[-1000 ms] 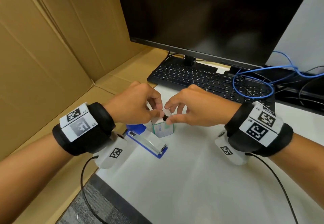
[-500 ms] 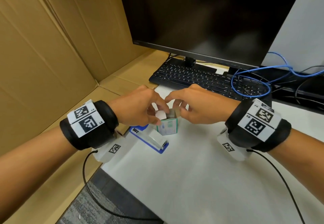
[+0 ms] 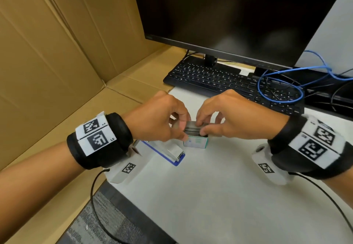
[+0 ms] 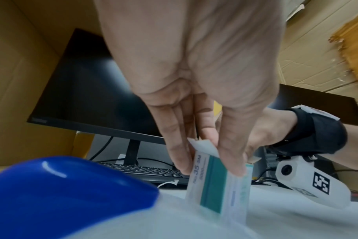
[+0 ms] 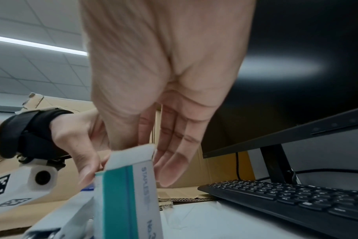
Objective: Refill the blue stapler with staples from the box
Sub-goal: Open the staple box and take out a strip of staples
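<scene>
box (image 3: 195, 142) upright on bench (image 3: 219, 196) | left hand (image 3: 158, 119) pinching box sides | right hand (image 3: 235, 117) pinching staples (image 3: 193, 129) at box top | stapler (image 3: 168, 153) lying open just beside, left | keyboard (image 3: 219, 83) behind

A dark monitor (image 3: 238, 14) and black keyboard (image 3: 219, 83) sit on the white bench (image 3: 219, 196); cardboard sheets (image 3: 47, 43) line the left, grey carpet (image 3: 107, 224) below.

Black keyboard (image 3: 219, 83) below dark monitor (image 3: 238, 14), blue cable (image 3: 280, 89) coiled on keyboard's right end.
</scene>
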A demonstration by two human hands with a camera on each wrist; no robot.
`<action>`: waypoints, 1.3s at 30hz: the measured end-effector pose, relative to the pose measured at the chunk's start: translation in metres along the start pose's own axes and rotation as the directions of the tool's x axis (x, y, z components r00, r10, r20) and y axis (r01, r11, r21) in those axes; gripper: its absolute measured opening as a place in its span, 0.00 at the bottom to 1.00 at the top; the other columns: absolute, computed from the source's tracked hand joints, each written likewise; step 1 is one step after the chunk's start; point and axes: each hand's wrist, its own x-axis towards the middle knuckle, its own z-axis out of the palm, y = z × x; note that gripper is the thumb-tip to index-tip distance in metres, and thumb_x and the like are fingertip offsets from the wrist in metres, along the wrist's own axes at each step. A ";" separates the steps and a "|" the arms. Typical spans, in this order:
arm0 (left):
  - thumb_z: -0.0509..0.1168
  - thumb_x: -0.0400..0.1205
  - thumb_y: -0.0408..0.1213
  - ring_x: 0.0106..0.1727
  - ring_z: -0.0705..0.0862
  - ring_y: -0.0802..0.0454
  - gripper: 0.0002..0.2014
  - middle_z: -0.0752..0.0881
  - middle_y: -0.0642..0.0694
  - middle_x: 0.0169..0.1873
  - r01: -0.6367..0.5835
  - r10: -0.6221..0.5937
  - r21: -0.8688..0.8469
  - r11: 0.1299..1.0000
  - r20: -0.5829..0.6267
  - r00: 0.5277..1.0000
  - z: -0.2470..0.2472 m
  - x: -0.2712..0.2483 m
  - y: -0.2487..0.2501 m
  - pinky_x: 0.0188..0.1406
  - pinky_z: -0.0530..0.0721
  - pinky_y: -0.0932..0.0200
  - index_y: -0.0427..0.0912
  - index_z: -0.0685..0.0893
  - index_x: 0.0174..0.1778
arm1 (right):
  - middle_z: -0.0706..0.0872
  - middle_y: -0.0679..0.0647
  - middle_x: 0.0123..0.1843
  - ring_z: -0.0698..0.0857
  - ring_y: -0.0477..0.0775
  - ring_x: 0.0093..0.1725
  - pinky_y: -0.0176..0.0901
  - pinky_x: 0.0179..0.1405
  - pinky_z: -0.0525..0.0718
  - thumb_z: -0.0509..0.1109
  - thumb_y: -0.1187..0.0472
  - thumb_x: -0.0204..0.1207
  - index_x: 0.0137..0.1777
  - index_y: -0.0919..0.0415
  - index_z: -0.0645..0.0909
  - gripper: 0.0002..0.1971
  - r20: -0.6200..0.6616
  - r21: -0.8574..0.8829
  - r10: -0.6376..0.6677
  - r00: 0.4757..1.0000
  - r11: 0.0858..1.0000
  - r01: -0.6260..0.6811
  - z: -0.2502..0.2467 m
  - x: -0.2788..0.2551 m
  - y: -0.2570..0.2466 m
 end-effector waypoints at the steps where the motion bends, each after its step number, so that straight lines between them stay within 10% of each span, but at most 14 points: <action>1: 0.81 0.70 0.45 0.48 0.90 0.55 0.10 0.92 0.53 0.42 -0.017 0.017 -0.004 1.000 -0.010 1.000 0.003 -0.001 0.003 0.48 0.90 0.58 0.46 0.87 0.31 | 0.91 0.40 0.48 0.86 0.37 0.43 0.26 0.46 0.77 0.76 0.46 0.74 0.52 0.48 0.92 0.10 0.007 -0.001 0.000 1.000 1.000 0.000 0.000 -0.004 -0.001; 8: 0.82 0.67 0.49 0.51 0.90 0.58 0.14 0.91 0.54 0.42 -0.066 0.066 0.005 0.998 -0.078 0.995 0.014 -0.005 0.013 0.48 0.91 0.61 0.44 0.87 0.32 | 0.91 0.42 0.53 0.87 0.49 0.51 0.53 0.49 0.87 0.73 0.45 0.77 0.52 0.45 0.92 0.10 0.041 -0.169 0.003 0.999 0.986 0.004 0.008 -0.014 -0.010; 26: 0.80 0.70 0.48 0.34 0.86 0.53 0.15 0.86 0.53 0.28 -0.071 0.078 0.061 0.996 -0.109 0.991 0.016 -0.003 0.018 0.41 0.89 0.53 0.43 0.83 0.29 | 0.87 0.55 0.46 0.86 0.63 0.46 0.47 0.36 0.79 0.71 0.59 0.78 0.49 0.55 0.86 0.04 0.058 -0.480 0.206 0.977 0.864 -0.153 0.016 0.008 -0.028; 30: 0.81 0.69 0.46 0.35 0.87 0.51 0.15 0.88 0.52 0.29 -0.078 0.083 0.046 0.996 -0.130 0.988 0.017 -0.005 0.018 0.41 0.89 0.54 0.42 0.83 0.28 | 0.87 0.55 0.47 0.86 0.62 0.46 0.47 0.33 0.79 0.72 0.61 0.72 0.35 0.53 0.77 0.07 0.103 -0.392 0.202 0.974 0.908 -0.147 0.016 0.007 -0.026; 39: 0.81 0.69 0.46 0.42 0.91 0.51 0.16 0.91 0.51 0.32 -0.070 0.071 0.017 0.997 -0.137 0.988 0.020 -0.003 0.015 0.44 0.90 0.55 0.42 0.82 0.28 | 0.89 0.50 0.45 0.86 0.57 0.44 0.54 0.39 0.88 0.73 0.59 0.70 0.38 0.50 0.87 0.03 0.089 -0.277 0.168 0.982 0.951 -0.138 0.016 0.002 -0.021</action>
